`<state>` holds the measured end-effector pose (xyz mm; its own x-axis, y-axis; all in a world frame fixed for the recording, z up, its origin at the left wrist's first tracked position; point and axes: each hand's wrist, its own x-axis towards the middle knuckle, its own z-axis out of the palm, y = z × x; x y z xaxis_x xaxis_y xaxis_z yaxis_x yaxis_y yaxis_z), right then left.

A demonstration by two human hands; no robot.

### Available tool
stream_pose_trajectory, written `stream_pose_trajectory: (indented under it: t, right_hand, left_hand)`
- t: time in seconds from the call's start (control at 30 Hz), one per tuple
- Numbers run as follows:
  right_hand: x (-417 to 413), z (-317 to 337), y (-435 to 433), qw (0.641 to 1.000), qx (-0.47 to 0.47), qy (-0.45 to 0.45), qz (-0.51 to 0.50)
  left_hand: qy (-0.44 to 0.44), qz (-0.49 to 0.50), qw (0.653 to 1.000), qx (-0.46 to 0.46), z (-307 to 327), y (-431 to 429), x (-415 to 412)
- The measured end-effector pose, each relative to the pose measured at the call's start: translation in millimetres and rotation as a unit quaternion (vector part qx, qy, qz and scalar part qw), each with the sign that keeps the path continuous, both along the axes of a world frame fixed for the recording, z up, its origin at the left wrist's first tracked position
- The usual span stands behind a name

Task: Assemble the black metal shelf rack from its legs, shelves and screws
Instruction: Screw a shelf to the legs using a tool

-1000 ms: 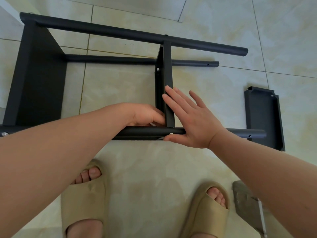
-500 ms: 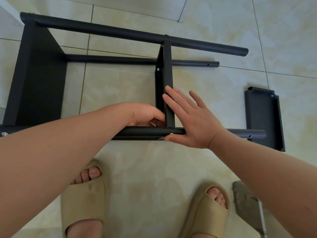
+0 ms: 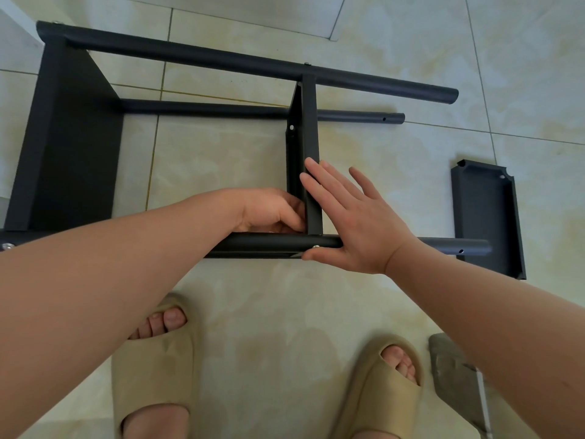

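The black rack lies on its side on the tiled floor. Its near leg (image 3: 269,243) runs left to right, and the middle shelf (image 3: 308,122) stands across it. My right hand (image 3: 354,223) presses flat against that shelf's right face, with its thumb under the leg beside a silver screw (image 3: 315,247). My left hand (image 3: 269,210) is tucked into the inner corner where shelf meets leg. Its fingers are curled around a small light part that is mostly hidden. An end shelf (image 3: 69,137) joins the legs at the left. A loose shelf (image 3: 484,217) lies on the floor to the right.
The far leg (image 3: 221,58) and a lower leg (image 3: 357,117) stretch across the back. My feet in beige sandals (image 3: 158,369) stand close in front of the rack. A grey object (image 3: 449,375) lies at the lower right. A white edge shows at the far left.
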<state>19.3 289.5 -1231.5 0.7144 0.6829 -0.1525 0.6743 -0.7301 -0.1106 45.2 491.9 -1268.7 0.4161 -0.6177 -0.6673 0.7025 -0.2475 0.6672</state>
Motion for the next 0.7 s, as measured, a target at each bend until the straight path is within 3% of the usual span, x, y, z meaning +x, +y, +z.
stream_pose_trajectory:
  t: [0.1, 0.23, 0.57, 0.7]
  right_hand:
    - [-0.1, 0.0, 0.1, 1.000, 0.001, 0.000, 0.001]
    - [0.2, 0.6, 0.1, 1.000, 0.000, 0.004, 0.000]
    - [-0.3, 0.3, 0.3, 1.000, 0.004, 0.004, -0.001]
    - [-0.2, 0.1, 0.1, 1.000, 0.004, 0.003, 0.000]
  left_hand:
    - [0.001, -0.015, 1.000, 0.013, 0.6, -1.7, -0.3]
    - [-0.061, -0.043, 0.995, 0.062, 1.0, -3.2, -0.9]
    - [0.015, -0.007, 1.000, -0.008, -0.8, -0.1, 0.3]
    - [-0.017, -0.038, 0.998, 0.039, -0.1, -1.8, 0.4]
